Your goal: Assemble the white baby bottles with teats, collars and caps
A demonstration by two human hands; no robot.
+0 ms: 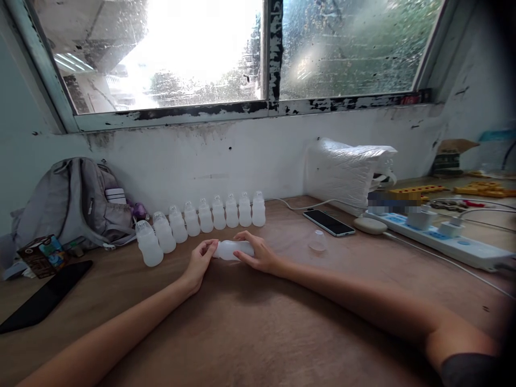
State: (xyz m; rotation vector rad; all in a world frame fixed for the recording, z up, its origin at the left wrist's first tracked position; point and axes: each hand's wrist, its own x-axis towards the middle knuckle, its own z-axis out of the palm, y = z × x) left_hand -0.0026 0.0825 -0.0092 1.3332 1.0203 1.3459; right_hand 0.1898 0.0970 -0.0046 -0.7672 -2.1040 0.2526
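Between my hands a white translucent baby bottle [228,250] lies sideways, just over or on the table. My left hand [200,264] pinches its narrow top end, at the left. Around the bottle's base end, my right hand [260,253] is closed, thumb in front and fingers behind. To the right, a clear dome cap [317,241] rests on the table. Behind my hands several similar bottles stand upright in a slanting row, among them the nearest bottle [149,244] at the left and the last bottle [258,209] at the right; they wear clear caps.
A grey backpack [76,199], a drink carton [44,255] and a flat black object [46,297] occupy the left side. Right of the cap lie a phone [328,222], a pale oval device [370,225] and a white power strip [437,236] with cables. A silvery padded package [342,172] leans against the wall.
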